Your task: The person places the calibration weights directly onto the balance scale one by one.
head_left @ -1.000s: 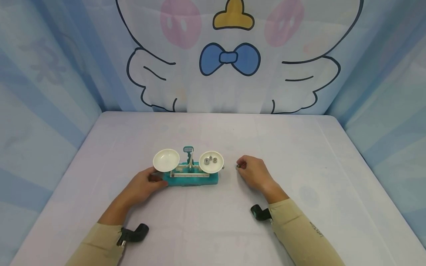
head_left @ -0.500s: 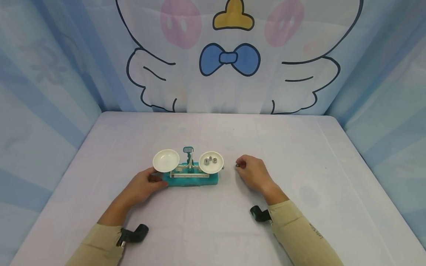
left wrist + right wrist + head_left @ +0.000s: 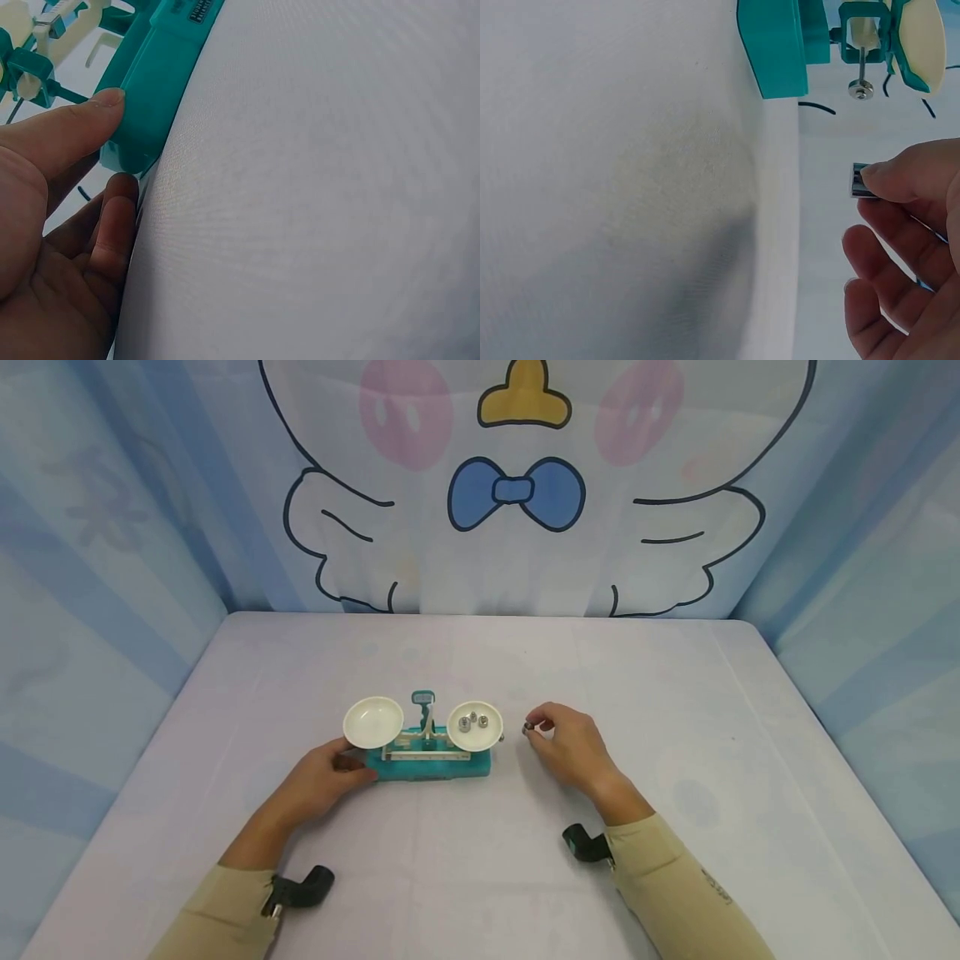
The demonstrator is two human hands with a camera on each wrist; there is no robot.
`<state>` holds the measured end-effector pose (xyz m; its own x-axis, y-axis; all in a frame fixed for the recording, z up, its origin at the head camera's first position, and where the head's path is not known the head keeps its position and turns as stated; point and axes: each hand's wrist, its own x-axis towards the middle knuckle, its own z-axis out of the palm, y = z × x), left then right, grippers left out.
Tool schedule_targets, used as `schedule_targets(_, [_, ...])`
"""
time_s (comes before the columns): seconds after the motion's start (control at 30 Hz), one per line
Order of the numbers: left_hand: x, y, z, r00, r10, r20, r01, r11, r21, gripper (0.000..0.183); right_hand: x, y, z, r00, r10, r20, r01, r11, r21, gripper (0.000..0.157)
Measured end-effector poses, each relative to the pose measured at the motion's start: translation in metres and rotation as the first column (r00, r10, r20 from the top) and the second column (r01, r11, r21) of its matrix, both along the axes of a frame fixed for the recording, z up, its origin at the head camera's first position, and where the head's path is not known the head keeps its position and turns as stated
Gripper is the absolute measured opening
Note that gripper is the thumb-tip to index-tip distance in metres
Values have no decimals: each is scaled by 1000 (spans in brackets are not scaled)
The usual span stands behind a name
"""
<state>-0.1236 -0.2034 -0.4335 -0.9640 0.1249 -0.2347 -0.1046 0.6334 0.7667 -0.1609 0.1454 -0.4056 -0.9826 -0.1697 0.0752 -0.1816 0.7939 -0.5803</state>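
Note:
A teal balance scale (image 3: 435, 768) with two white pans stands on the table. My left hand (image 3: 318, 783) holds the left end of its base, the thumb (image 3: 105, 112) on the teal plastic and the fingers curled at the end. The left pan (image 3: 372, 723) holds nothing. Several small metal weights (image 3: 465, 724) sit in the right pan (image 3: 476, 742). To the right of that pan, my right hand (image 3: 566, 747) pinches a small shiny metal weight (image 3: 859, 180) between thumb and index finger, apart from the scale. Its other fingers are loosely curled.
A white cloth covers the table (image 3: 480, 885). Behind it hangs a printed curtain (image 3: 517, 568) with a blue bow, and blue curtains (image 3: 82, 635) close off both sides. A black camera mount is strapped to each sleeve (image 3: 690, 893).
My right hand has lifted slightly and shifted left toward the right pan, with the metal weight in its fingertips. The left hand and the scale have stayed in place.

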Motion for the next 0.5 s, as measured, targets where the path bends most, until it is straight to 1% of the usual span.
schedule_targets(0.23, [0, 0, 0, 1000, -7, -5, 7, 1000, -1, 60, 4, -2, 8, 998, 22, -54, -23, 1000, -6, 16])
schedule_targets(0.5, [0, -1, 0, 1000, -12, -6, 12, 1000, 5, 61, 10, -6, 20, 988, 65, -137, -74, 996, -58, 15])
